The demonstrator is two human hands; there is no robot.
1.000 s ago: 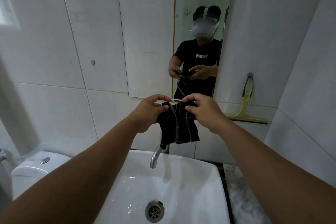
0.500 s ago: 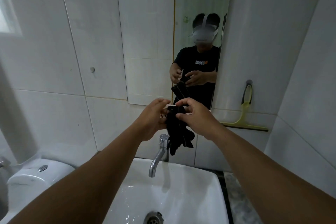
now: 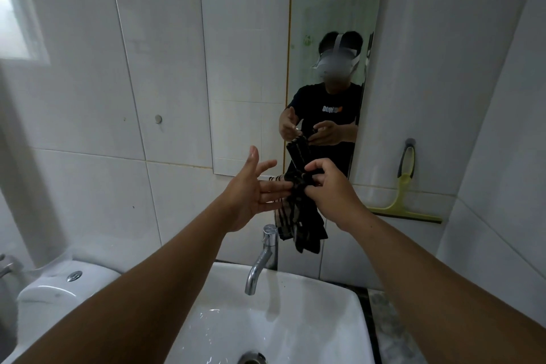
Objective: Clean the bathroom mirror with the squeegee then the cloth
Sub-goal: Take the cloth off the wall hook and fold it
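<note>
- The white tiled wall [image 3: 88, 97] fills most of what I see.
- The white sink [image 3: 295, 328] is down below my arms, and its bowl looks wet.
- The bathroom mirror [image 3: 266, 68] hangs on the wall right in front of me. In it I can see my black shirt and both my hands with the cloth.
- The white toilet [image 3: 59, 295] sits low on my left, with a shiny button on top.
- The squeegee [image 3: 404, 195] hangs on the wall to the right of the mirror. It is yellow-green with a dark grip. Its wide blade is at the bottom, and nobody is touching it.
- The shiny tap [image 3: 264, 260] stands at the back of the sink, just under the cloth.
- The cloth [image 3: 298, 216] is dark with pale stripes. It is bunched up and hangs in the air above the tap, between my hands.
- My left hand [image 3: 251, 195] is spread wide, with the fingers apart. The fingertips just reach the cloth.
- My right hand [image 3: 328, 186] is pinched tight on the top of the cloth and holds it up.
</note>
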